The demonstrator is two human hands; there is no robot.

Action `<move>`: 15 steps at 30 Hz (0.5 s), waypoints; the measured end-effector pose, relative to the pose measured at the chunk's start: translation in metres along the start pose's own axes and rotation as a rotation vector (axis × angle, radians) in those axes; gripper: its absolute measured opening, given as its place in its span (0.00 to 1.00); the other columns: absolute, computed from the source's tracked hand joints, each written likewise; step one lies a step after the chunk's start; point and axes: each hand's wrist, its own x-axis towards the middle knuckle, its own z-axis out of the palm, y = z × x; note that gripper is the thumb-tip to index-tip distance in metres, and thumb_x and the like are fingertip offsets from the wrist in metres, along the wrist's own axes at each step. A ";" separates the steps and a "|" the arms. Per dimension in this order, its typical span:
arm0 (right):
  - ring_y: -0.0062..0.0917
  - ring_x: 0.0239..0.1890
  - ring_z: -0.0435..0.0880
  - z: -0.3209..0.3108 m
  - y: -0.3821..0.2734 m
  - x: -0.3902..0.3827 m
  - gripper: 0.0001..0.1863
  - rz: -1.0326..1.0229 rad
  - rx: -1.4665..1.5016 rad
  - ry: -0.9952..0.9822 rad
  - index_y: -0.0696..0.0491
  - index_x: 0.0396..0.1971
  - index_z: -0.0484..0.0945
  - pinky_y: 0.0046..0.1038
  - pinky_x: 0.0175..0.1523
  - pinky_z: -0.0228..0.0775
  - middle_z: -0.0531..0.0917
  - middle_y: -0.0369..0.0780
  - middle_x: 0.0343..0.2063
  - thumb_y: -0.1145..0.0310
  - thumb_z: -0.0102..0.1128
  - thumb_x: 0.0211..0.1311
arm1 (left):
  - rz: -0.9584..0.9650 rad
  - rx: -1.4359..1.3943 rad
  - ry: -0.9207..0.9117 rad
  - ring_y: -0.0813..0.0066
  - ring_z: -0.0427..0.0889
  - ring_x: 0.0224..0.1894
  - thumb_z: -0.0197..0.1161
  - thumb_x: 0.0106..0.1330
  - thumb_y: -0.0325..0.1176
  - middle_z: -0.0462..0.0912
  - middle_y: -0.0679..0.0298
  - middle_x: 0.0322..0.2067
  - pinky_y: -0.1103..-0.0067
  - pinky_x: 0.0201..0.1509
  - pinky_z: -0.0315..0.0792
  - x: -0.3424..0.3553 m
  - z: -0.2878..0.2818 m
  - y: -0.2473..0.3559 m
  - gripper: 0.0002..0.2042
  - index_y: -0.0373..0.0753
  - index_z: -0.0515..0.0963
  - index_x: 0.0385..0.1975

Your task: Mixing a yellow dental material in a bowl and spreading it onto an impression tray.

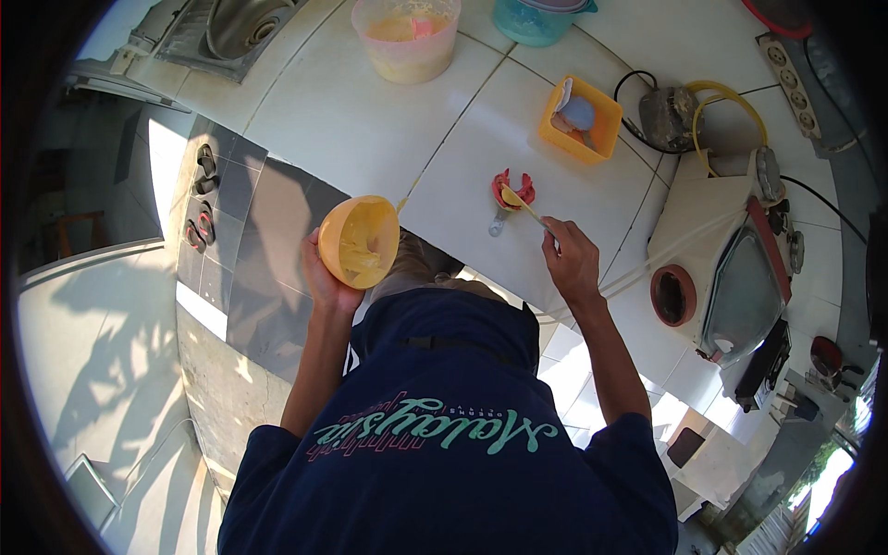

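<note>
My left hand (326, 276) is wrapped round a yellow-orange mixing bowl (330, 242), which is tilted with its mouth to the right. Soft yellow paste (363, 265) coats its inside. My right hand (572, 257) grips the handle of a spatula (530, 209). The spatula's yellow, paste-covered tip rests at a red, U-shaped dental impression (525, 188) on the white tiled counter. A greyish tray handle (498, 224) sticks out from the impression toward me. Whether paste lies inside the impression is too small to tell.
An orange box (548, 135) with small items sits beyond the impression. Farther back are a translucent pink tub (407, 67) of pale powder and a teal container (529, 28). At right stand a cabinet (708, 217) with a round port, a grey machine (668, 117) and cables. A sink (215, 37) is far left.
</note>
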 end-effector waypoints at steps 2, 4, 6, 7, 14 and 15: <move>0.31 0.23 0.80 -0.001 -0.001 0.000 0.14 0.006 -0.007 -0.021 0.53 0.42 0.80 0.28 0.28 0.75 0.81 0.41 0.28 0.79 0.62 0.54 | -0.012 0.001 -0.013 0.65 0.79 0.50 0.42 0.71 0.47 0.80 0.62 0.47 0.66 0.55 0.73 0.001 0.003 -0.001 0.20 0.40 0.75 0.48; 0.31 0.23 0.80 -0.002 -0.001 -0.001 0.14 -0.001 0.005 -0.005 0.53 0.42 0.80 0.28 0.27 0.75 0.82 0.41 0.28 0.79 0.62 0.54 | -0.024 0.005 -0.025 0.65 0.79 0.50 0.42 0.70 0.47 0.80 0.62 0.47 0.66 0.55 0.73 0.003 0.005 -0.002 0.20 0.40 0.75 0.48; 0.31 0.23 0.80 -0.002 -0.001 -0.001 0.14 -0.008 0.017 0.008 0.53 0.42 0.80 0.28 0.27 0.75 0.82 0.41 0.29 0.79 0.62 0.54 | -0.052 -0.011 -0.034 0.65 0.78 0.50 0.43 0.70 0.47 0.80 0.62 0.48 0.65 0.55 0.73 0.004 0.008 -0.004 0.20 0.40 0.75 0.49; 0.30 0.23 0.81 -0.004 -0.002 -0.002 0.13 0.016 0.040 0.002 0.54 0.41 0.80 0.27 0.28 0.75 0.82 0.41 0.29 0.79 0.62 0.55 | -0.055 -0.009 -0.035 0.65 0.78 0.50 0.43 0.70 0.47 0.80 0.62 0.48 0.65 0.55 0.73 0.003 0.010 -0.005 0.20 0.40 0.75 0.49; 0.29 0.24 0.83 -0.048 -0.098 0.017 0.11 0.108 0.442 -0.134 0.55 0.41 0.82 0.26 0.31 0.75 0.84 0.41 0.31 0.75 0.61 0.58 | -0.247 -0.211 -0.175 0.59 0.73 0.58 0.40 0.70 0.45 0.74 0.57 0.57 0.58 0.63 0.67 0.015 0.012 -0.026 0.23 0.41 0.71 0.58; 0.30 0.24 0.82 -0.045 -0.110 0.020 0.11 0.088 0.442 -0.201 0.55 0.43 0.81 0.27 0.31 0.75 0.84 0.41 0.31 0.74 0.61 0.59 | -0.298 -0.243 -0.226 0.59 0.72 0.60 0.40 0.70 0.45 0.74 0.57 0.58 0.58 0.64 0.66 0.014 0.017 -0.032 0.24 0.41 0.70 0.59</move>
